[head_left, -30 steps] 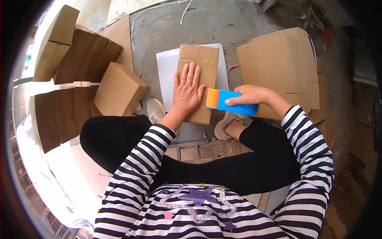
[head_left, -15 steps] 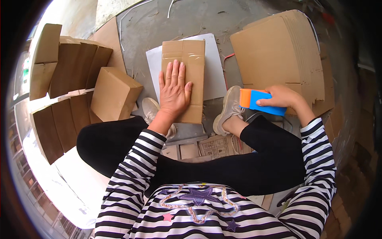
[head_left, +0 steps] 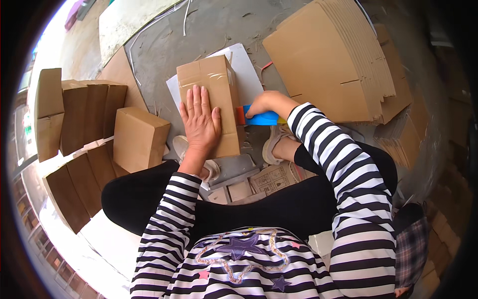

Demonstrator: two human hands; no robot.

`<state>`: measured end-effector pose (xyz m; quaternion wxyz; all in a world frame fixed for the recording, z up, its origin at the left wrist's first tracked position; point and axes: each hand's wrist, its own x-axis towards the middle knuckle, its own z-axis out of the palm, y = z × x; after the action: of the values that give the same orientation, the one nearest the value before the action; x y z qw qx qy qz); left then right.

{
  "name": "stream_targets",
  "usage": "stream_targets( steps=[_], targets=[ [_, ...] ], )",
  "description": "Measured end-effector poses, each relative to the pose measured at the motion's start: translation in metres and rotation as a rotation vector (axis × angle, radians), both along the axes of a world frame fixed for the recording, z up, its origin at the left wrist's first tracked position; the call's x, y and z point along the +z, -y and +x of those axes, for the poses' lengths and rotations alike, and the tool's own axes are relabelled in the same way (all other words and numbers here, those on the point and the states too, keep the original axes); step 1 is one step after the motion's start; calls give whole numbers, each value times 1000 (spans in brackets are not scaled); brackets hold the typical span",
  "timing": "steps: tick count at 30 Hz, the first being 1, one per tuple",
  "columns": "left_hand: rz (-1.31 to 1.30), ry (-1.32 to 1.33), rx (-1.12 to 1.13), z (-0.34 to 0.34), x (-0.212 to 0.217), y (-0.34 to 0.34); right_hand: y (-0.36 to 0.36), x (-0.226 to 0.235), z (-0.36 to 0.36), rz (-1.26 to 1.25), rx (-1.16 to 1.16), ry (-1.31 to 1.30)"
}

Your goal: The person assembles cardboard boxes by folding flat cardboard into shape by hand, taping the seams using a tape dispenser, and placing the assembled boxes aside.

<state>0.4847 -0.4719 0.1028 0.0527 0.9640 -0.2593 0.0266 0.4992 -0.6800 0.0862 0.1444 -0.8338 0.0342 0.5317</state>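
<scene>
Hands: left hand (head_left: 200, 124) flat on the cardboard box (head_left: 211, 107), right hand (head_left: 264, 103) gripping tape dispenser (head_left: 258, 118) beside it.

The right hand (head_left: 263, 103) covers part of the blue tape dispenser (head_left: 260, 118); box (head_left: 211, 107) hides its front end.

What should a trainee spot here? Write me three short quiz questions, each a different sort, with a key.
1. True or false: the left hand lies flat, fingers spread, on top of the cardboard box.
2. The right hand holds the blue tape dispenser at which part of that box? A: its left side. B: its right side. C: its far end.
3. Fill in: the stack of flat cartons lies on the person's ____ side.

Key: 1 true; 2 B; 3 right.
</scene>
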Motion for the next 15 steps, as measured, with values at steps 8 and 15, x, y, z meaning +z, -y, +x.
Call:
stream_targets(
  steps=[8, 15],
  targets=[
    [-53, 53, 19, -1, -4, 3, -42, -20, 1, -257, 6, 15],
    [-497, 0, 16, 11, -4, -27, -14, -16, -56, -183, -465, 304]
  ],
)
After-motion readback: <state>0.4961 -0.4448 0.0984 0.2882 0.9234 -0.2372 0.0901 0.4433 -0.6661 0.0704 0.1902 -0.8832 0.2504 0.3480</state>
